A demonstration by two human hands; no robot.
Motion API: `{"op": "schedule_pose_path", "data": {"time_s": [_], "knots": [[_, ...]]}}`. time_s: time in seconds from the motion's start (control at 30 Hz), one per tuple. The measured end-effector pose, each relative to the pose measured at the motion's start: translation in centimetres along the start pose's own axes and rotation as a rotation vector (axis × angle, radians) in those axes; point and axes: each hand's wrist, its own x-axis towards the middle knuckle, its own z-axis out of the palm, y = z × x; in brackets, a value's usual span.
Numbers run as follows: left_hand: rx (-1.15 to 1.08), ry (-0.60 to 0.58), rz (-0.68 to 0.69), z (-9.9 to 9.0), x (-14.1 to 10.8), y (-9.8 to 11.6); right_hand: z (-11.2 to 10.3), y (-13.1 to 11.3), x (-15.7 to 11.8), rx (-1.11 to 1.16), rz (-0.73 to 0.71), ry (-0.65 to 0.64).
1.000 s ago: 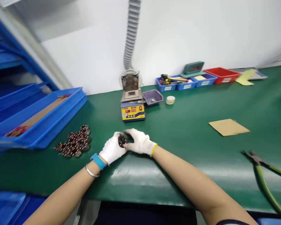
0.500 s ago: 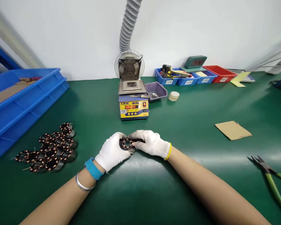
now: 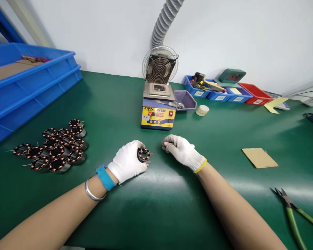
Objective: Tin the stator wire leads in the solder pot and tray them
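My left hand [image 3: 129, 161], in a white glove, is wrapped round a black motor stator [image 3: 143, 155] with copper windings, its open ring facing up. A short wire end sticks out from the stator's right side. To the right and apart from it is my gloved right hand [image 3: 182, 149], thumb and fingers pinched together; whatever may be between the fingertips is too small to make out. Beyond both hands stands a yellow and blue solder pot [image 3: 158, 118] with lit red digits. Several more stators [image 3: 59, 165] are grouped at the left, some with wire ends sticking out.
Blue crates [image 3: 36, 93] fill the far left. A purple tray [image 3: 186, 100] and a round white container [image 3: 202, 110] sit by the solder pot. Small blue bins [image 3: 219, 97] and a red bin [image 3: 257, 95] line the wall. Cardboard [image 3: 259, 158] and green-handled pliers [image 3: 289, 205] lie at right.
My right hand has drawn away from the stator to the right, fingers still pinched. My left hand keeps hold of the stator, whose wire end now shows. The view has shifted slightly.
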Motion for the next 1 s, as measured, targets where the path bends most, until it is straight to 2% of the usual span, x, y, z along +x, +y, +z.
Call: {"op": "schedule_pose_path", "data": {"time_s": [0.13, 0.27, 0.4, 0.53, 0.63, 0.83, 1.0], "knots": [[-0.118, 0.158, 0.102, 1.0, -0.1, -0.3, 0.6, -0.8, -0.1, 0.247, 0.007, -0.121], [-0.238, 0.220, 0.112, 1.3, -0.3, -0.3, 1.7, -2.0, -0.7, 0.348, -0.051, -0.256], [-0.204, 0.248, 0.117, 1.2, -0.4, -0.4, 2.1, -2.0, -0.7, 0.490, -0.013, -0.222], [-0.137, 0.243, 0.115, 1.2, -0.4, -0.5, 2.6, -1.6, -0.5, 0.650, -0.045, -0.223], [-0.093, 0.265, 0.129, 1.4, -0.5, -0.5, 3.0, -1.5, -0.4, 0.734, -0.042, -0.177], [-0.037, 0.268, 0.152, 1.6, -0.6, -0.6, 2.7, -1.5, -0.5, 0.551, -0.020, -0.125], [-0.123, 0.160, 0.056, 0.9, -0.5, -0.1, 2.1, -1.1, -0.5, 0.409, -0.069, -0.167]]}}
